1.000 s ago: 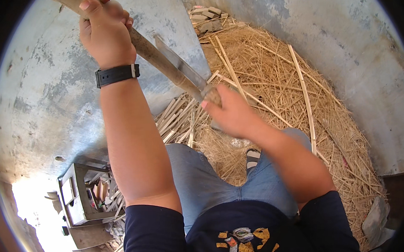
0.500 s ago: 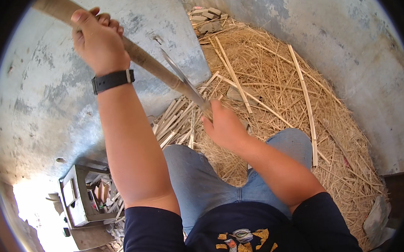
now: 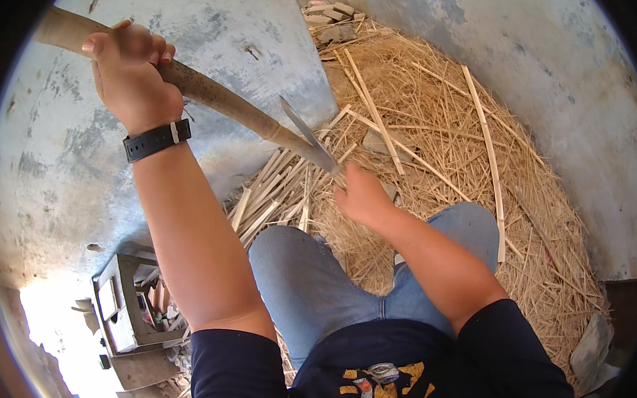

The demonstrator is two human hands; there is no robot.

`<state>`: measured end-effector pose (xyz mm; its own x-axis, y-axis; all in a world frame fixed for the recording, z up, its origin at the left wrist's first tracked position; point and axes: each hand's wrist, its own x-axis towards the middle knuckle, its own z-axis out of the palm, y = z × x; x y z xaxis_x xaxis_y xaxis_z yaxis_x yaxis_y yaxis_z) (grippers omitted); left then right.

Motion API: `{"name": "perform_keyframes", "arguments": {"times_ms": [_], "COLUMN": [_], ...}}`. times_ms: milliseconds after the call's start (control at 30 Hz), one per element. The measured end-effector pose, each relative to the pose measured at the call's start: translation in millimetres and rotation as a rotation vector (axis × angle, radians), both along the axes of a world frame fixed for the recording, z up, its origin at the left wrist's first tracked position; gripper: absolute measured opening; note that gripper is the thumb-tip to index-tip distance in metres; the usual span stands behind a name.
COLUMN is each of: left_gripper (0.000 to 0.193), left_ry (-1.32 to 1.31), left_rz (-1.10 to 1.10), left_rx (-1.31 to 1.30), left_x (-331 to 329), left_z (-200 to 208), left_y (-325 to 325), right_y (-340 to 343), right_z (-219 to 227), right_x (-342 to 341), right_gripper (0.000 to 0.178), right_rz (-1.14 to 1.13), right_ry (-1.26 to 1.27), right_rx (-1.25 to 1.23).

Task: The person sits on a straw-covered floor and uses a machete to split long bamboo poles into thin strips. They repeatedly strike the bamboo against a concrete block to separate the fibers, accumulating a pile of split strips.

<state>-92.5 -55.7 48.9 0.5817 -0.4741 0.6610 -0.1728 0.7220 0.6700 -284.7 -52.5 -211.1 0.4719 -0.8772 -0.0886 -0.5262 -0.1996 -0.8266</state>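
My left hand [image 3: 138, 86], with a black watch on its wrist, is closed round a long bamboo pole [image 3: 219, 97] toward its upper end. The pole slants from the top left down toward the middle, where its lower end meets the blade of a knife [image 3: 301, 124]. Closed on the knife's handle is my right hand [image 3: 365, 195], low above my knees. The narrow metal blade points up and left from it, crossing close along the pole; whether it cuts into the bamboo I cannot tell. My fingers hide most of the handle.
Split bamboo strips [image 3: 264, 194] lie heaped by the left wall. Straw-like shavings [image 3: 429, 107] cover the floor, with long strips [image 3: 484, 147] on top. Broken bricks [image 3: 330, 14] sit in the far corner. A wooden frame box [image 3: 126, 310] stands at the left. Plastered walls [image 3: 543, 79] curve around.
My left hand and the pole have shifted left and slightly down. My right hand has moved slightly right with the knife, and the blade's tip now sits farther right and lower.
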Motion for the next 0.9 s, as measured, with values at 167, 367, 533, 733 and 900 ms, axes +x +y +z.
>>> {"name": "perform_keyframes", "arguments": {"times_ms": [167,367,533,733,900], "left_gripper": [0.044,0.037,0.036,0.036,0.031], "left_ry": [-0.03,-0.035,-0.016,-0.072,-0.064], "left_rz": [-0.095,-0.087,-0.041,-0.098,-0.164], "left_rx": [-0.004,-0.017,-0.025,-0.003,0.014], "left_x": [21.9,45.0,65.9,100.2,132.9], "left_z": [-1.8,-9.1,-11.2,-10.7,-7.6], "left_y": [-4.9,-9.1,2.2,2.5,9.7], "right_y": [-0.8,14.7,-0.1,12.4,12.0], "right_z": [26.3,18.5,-86.1,-14.4,-31.7], "right_x": [-3.1,30.0,18.9,31.1,58.9], "right_gripper": [0.034,0.036,0.034,0.031,0.031], "right_rz": [0.052,0.017,-0.093,0.028,0.092], "right_ry": [-0.087,-0.157,0.116,-0.158,-0.266], "right_rx": [0.017,0.019,0.194,0.186,0.089]}}
